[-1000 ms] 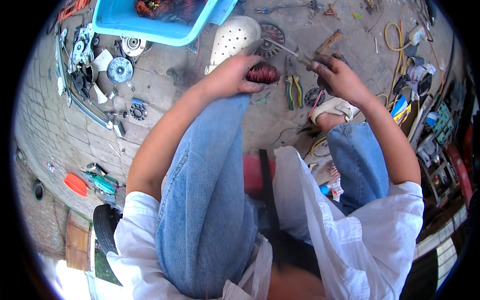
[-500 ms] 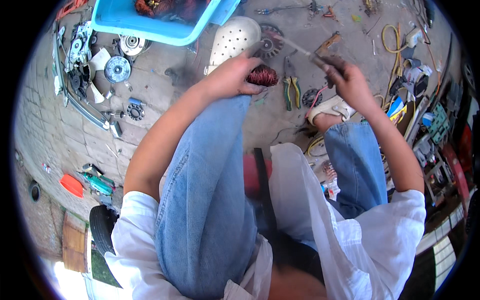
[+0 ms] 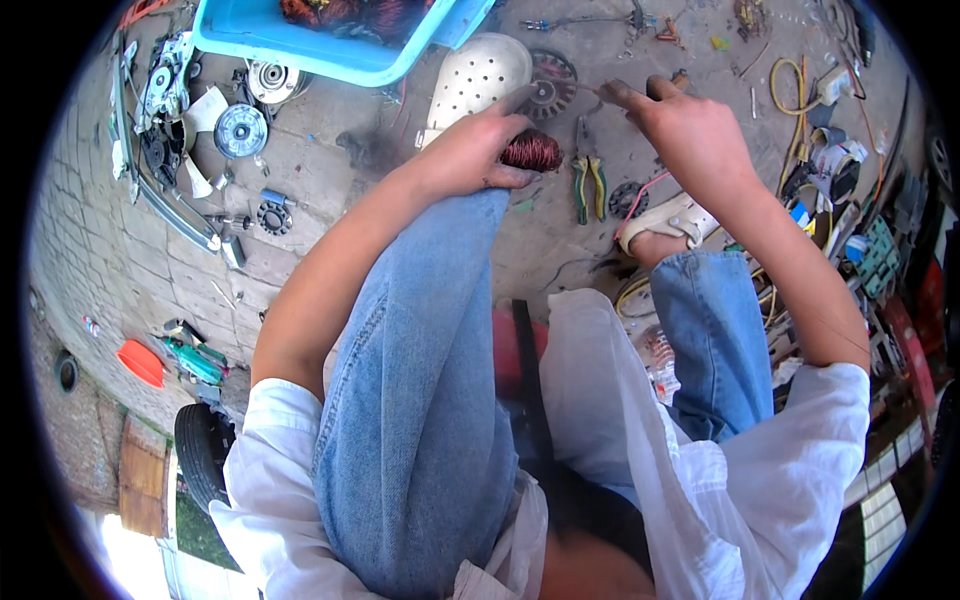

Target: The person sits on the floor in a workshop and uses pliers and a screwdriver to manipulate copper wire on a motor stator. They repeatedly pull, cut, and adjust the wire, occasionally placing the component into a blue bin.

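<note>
My left hand (image 3: 482, 150) is closed around a wound bundle of reddish copper wire (image 3: 532, 151), resting on my left knee. The bundle's end sticks out between thumb and fingers. My right hand (image 3: 690, 125) is raised to the right of it, its thumb and fingers drawn together. A thin reddish line shows at its fingertips; what they grip is too small to tell. Between the hands, pliers (image 3: 588, 178) with green and yellow handles lie on the paving. Beyond them is a dark slotted disc (image 3: 548, 84), next to my white clog (image 3: 478, 80).
A light blue plastic tub (image 3: 310, 52) with copper windings stands ahead on the left. Motor parts and a round metal housing (image 3: 240, 131) lie at the left. Yellow cable (image 3: 790, 95) and piled scrap are at the right. An orange-red scoop-like piece (image 3: 141, 362) lies far left.
My right hand has turned over and its fingers have moved left toward the bundle. The long-handled tool it held is no longer visible. My left hand keeps its hold on the copper wire bundle.
</note>
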